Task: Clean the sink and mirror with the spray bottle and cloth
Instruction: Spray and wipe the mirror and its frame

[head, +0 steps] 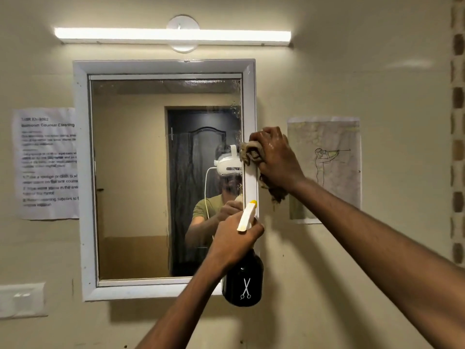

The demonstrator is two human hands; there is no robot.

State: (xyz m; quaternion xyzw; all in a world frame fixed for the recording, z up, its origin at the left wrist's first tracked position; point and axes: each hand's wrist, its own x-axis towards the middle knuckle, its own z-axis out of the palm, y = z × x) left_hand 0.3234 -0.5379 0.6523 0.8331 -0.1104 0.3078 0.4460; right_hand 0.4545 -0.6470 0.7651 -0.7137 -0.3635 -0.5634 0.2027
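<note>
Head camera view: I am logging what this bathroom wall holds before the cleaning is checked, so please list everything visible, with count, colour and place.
white-framed rectangular wall mirror: one, white frame, centre of the wall; droplets on the glass near its upper right corner.
brown crumpled cloth: one, brown, pressed against the mirror's right frame edge.
black spray bottle with cream trigger head and yellow nozzle: one, black with white scissors mark, before the mirror's lower right corner.
white tube light: one, lit, above the mirror.
printed paper notice: one, white, left of the mirror.
paper line drawing: one, pale, right of the mirror.
white switch plate: one, lower left.
left hand: grips the bottle's neck.
right hand: grips the cloth.
</note>
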